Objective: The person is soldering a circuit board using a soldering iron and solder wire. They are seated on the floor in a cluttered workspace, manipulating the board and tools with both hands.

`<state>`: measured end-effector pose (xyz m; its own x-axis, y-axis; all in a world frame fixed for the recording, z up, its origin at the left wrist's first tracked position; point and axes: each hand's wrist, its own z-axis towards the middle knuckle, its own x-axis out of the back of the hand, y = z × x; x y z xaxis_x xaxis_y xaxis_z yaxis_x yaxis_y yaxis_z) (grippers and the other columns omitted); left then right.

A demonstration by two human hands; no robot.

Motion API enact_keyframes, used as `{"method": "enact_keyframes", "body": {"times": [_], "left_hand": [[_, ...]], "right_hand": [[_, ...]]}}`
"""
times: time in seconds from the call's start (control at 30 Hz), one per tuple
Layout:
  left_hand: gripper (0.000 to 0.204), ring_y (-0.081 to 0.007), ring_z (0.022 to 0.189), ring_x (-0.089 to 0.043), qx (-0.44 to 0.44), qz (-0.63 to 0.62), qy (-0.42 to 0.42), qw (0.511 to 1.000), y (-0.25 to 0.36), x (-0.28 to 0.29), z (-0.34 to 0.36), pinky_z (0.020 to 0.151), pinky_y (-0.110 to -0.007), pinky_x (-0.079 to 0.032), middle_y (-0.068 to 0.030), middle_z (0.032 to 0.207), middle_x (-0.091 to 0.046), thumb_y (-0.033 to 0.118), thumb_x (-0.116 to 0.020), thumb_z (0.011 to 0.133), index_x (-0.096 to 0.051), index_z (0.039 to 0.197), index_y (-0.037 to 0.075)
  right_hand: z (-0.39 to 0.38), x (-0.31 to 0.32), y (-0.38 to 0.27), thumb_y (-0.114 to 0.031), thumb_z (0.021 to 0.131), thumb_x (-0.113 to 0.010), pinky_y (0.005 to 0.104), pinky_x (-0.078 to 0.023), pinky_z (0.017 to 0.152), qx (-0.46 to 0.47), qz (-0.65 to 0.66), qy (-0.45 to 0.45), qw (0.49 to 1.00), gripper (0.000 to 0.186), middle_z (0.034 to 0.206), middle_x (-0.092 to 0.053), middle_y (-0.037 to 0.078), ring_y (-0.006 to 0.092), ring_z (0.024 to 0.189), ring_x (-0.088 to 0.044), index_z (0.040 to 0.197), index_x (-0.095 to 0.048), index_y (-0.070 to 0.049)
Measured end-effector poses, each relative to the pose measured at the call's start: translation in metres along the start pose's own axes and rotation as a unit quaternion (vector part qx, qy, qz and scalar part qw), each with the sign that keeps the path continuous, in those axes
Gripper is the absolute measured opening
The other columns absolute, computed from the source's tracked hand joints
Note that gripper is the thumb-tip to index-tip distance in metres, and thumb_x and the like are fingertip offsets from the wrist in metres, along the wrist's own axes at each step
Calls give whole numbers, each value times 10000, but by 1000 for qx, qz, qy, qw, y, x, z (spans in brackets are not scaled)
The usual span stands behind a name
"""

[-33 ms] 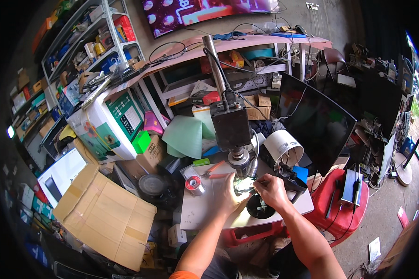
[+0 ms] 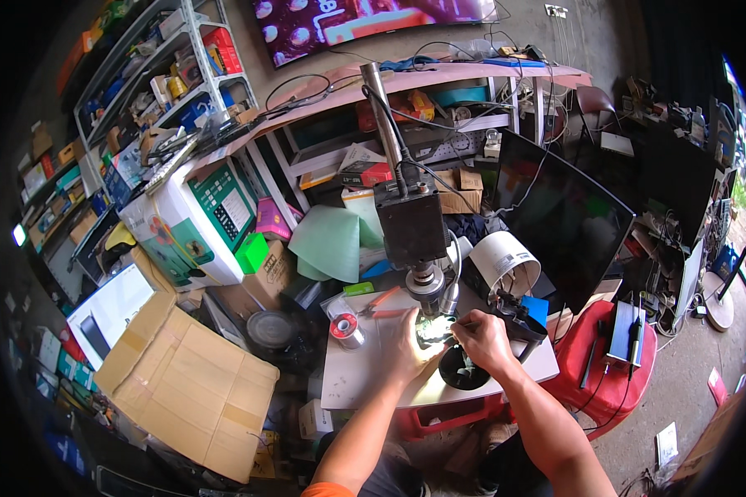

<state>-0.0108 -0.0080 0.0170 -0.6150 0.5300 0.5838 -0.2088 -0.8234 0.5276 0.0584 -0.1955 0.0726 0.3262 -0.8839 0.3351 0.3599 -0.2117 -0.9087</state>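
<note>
Under the lens of a black microscope camera (image 2: 412, 232), a small circuit board (image 2: 433, 330) is washed out by the bright light. My left hand (image 2: 408, 352) grips its left side, with thumb and fingers around the edge. From the right, my right hand (image 2: 482, 338) comes in closed, its fingers pinched at the board's right side; whatever they hold is too small to make out. Below the hands, a round black base (image 2: 464, 369) sits on the white tabletop (image 2: 352, 383). A solder spool (image 2: 346, 330) with a red end stands left of my left hand, near orange-handled pliers (image 2: 380, 301).
A wall screen (image 2: 381, 23) shows magnified round pads. On the red stool (image 2: 593, 385) at right lies a blue soldering station (image 2: 627, 333) with its iron. An open cardboard box (image 2: 195, 373) is at left; a dark monitor (image 2: 564, 215) leans behind a white cylinder (image 2: 506, 263).
</note>
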Motion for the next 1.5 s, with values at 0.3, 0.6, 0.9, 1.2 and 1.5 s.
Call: {"method": "enact_keyframes", "body": {"times": [0.3,0.6,0.9,1.2,1.5], "left_hand": [[944,-420,1278,-567,-3,12,4,1000,-5,-4,-3,1066,-484,-474,-247,1390,-558,290,-948,705,-449,1447,-13],[987,-430,1299,-574,-9,25,11,1000,-10,-6,-4,1060,-492,-496,-247,1420,-570,354,-932,726,-425,1499,10],[988,-429,1321,-556,-18,9,14,1000,-9,-6,-4,1085,-495,-477,-248,1427,-558,351,-932,727,-423,1502,8],[992,-428,1331,-548,-11,5,1,1000,-14,-7,-4,1099,-498,-465,-249,1434,-555,357,-930,728,-422,1507,10],[1000,-425,1333,-548,0,5,-5,1000,-14,-7,-4,1096,-497,-466,-244,1441,-551,367,-926,731,-414,1513,15]], "right_hand": [[-1,-1,-1,-152,886,-732,382,-589,718,-12,10,4,1000,240,800,-740,244,313,757,-771,962,-716,75],[0,-1,0,-157,884,-725,370,-594,721,-13,17,0,1000,255,804,-751,230,294,750,-771,974,-722,82],[1,-1,1,-164,895,-708,377,-595,734,-24,11,-2,1000,254,816,-749,241,311,763,-773,970,-724,78],[1,-2,-1,-146,894,-704,377,-591,727,-16,16,0,1000,227,799,-746,233,303,753,-769,946,-722,75],[0,-1,-5,-135,894,-705,370,-587,723,-23,11,-6,1000,219,796,-745,230,281,746,-764,946,-719,77]]}}
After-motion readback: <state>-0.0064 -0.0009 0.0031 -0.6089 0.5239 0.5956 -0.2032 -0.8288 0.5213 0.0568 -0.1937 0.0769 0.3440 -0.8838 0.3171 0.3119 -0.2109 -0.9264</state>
